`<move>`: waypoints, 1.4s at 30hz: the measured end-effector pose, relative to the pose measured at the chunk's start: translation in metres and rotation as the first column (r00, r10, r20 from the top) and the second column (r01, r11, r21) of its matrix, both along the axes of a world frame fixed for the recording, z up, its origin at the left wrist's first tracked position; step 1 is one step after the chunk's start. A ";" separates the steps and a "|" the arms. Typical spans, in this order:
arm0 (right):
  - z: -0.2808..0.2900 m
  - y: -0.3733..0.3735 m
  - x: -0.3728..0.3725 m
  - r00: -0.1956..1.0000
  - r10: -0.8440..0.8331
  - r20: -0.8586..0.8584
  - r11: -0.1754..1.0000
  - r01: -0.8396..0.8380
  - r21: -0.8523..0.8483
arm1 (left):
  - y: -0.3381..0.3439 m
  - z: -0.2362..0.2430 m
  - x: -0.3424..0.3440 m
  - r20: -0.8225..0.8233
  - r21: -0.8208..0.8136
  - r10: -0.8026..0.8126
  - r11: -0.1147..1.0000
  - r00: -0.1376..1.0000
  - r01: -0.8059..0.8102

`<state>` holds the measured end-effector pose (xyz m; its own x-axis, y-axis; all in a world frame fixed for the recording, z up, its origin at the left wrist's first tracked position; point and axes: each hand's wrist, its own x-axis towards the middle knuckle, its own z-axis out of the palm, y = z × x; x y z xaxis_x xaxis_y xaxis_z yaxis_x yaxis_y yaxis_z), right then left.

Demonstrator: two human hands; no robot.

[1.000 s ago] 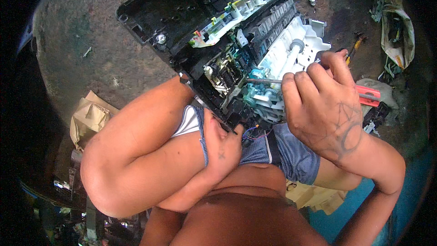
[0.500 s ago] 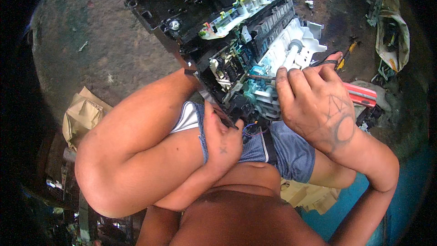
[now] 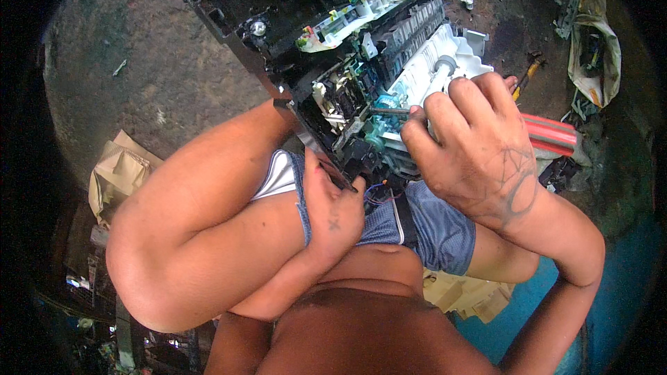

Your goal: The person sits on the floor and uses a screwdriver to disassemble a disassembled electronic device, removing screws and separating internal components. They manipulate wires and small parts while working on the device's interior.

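Note:
An opened-up printer [image 3: 240, 10] with a black casing tilts in front of my lap, its inner parts exposed. Inside it are a white plastic frame [image 3: 445, 62], pale blue-stained gears [image 3: 389, 105] and a long pale strip [image 3: 375, 17]. My left hand [image 3: 335, 205] is closed around the printer's near lower edge, with the thumb on top. My right hand [image 3: 479, 146] grips a screwdriver [image 3: 552, 135] with a red, grey-striped handle. The thin shaft runs left into the mechanism beside the gears; its tip is hard to make out. Thin coloured wires [image 3: 379, 193] hang near my left fingers.
Brown paper [image 3: 121, 173] lies left of my bent leg, and more cardboard [image 3: 469, 295] is beneath me on the right. A dirty pale bag [image 3: 597, 62] lies at the far right. A yellow-handled tool [image 3: 529, 80] rests on the rough floor [image 3: 139, 42].
My right hand has turned around the screwdriver, its knuckles rising and its thumb shifting left. My left hand keeps its hold. The whole view has shifted slightly.

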<state>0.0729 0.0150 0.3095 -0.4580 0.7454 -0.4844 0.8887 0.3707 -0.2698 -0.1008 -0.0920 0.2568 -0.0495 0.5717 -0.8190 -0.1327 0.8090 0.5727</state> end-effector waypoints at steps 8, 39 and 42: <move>0.007 0.013 0.031 0.999 -0.044 -0.021 0.999 0.044 -0.006 | 0.002 0.001 -0.002 -0.066 0.000 -0.078 0.997 0.995 0.078; 0.005 0.007 0.016 0.939 -0.324 -0.112 0.946 0.319 -0.065 | 0.004 0.004 -0.002 -0.028 0.000 -0.056 0.998 0.998 0.056; 0.006 0.008 0.013 0.930 -0.349 -0.116 0.937 0.343 -0.072 | 0.004 0.004 -0.001 -0.015 -0.009 -0.040 0.999 0.999 0.040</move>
